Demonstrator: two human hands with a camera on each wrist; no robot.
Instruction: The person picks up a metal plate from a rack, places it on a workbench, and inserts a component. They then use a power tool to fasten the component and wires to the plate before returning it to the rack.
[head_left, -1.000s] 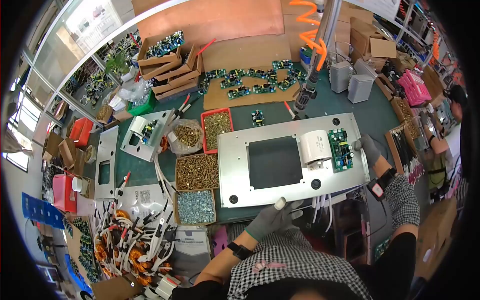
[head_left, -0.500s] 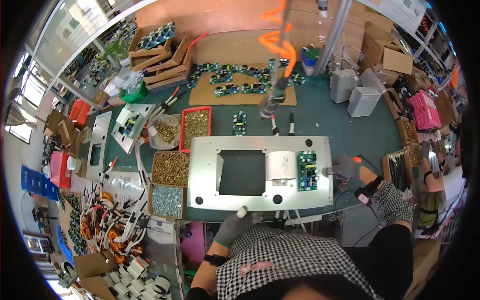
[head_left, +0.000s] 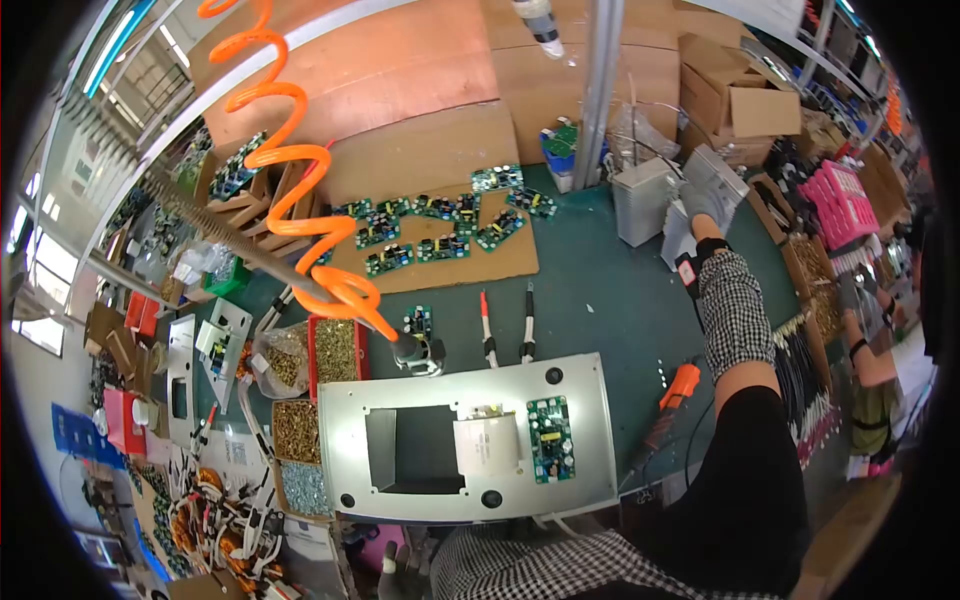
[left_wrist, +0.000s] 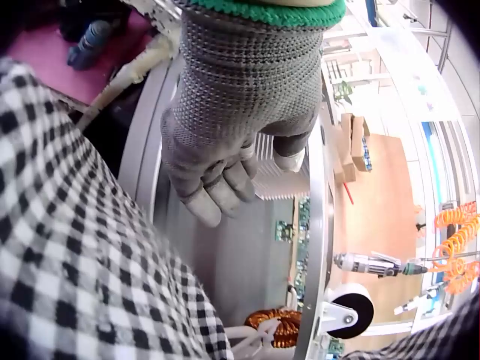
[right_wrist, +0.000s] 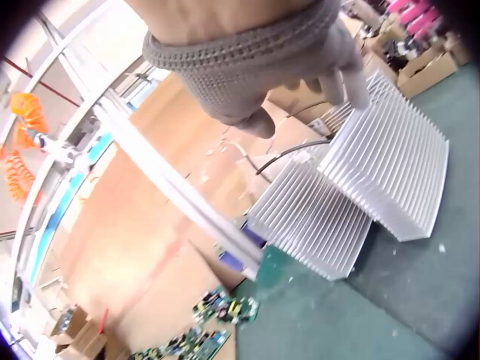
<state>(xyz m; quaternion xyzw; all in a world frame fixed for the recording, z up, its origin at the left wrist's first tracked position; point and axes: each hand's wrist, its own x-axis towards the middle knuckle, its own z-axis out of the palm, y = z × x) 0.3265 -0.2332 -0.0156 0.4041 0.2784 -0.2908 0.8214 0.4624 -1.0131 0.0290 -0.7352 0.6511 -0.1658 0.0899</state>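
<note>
1. The right hand [head_left: 703,203], in a grey knit glove, is stretched far out across the green bench to the finned aluminium heat sinks [head_left: 712,178] standing at the far right, beside a grey metal box [head_left: 640,203].
2. From the right wrist view the gloved fingers [right_wrist: 346,64] curl down over the top edge of the upper heat sink [right_wrist: 390,154], thumb underneath; they touch its fins, though whether the grip has fully closed I cannot tell. A second heat sink [right_wrist: 311,217] leans just beside and below the first.
3. The left hand [left_wrist: 232,112], also gloved, hangs low at the near edge of the bench, against the checked shirt. Its fingers [left_wrist: 214,187] are loosely bent and hold nothing; the thumb tip lies close to the edge of the metal panel [left_wrist: 319,225].
4. That metal panel [head_left: 590,455] lies flat at the front of the bench with a rectangular cut-out, a white capacitor [head_left: 488,443] and a green circuit board [head_left: 550,452] mounted on it.
5. An air screwdriver [head_left: 420,352] hangs on an orange coiled hose [head_left: 290,190] over the panel's far edge.
6. More green circuit boards [head_left: 440,230] lie spread on a cardboard sheet behind; trays of screws [head_left: 335,350] sit to the left of the panel.
7. An orange-handled tool [head_left: 678,385] lies on the bench right of the panel.
</note>
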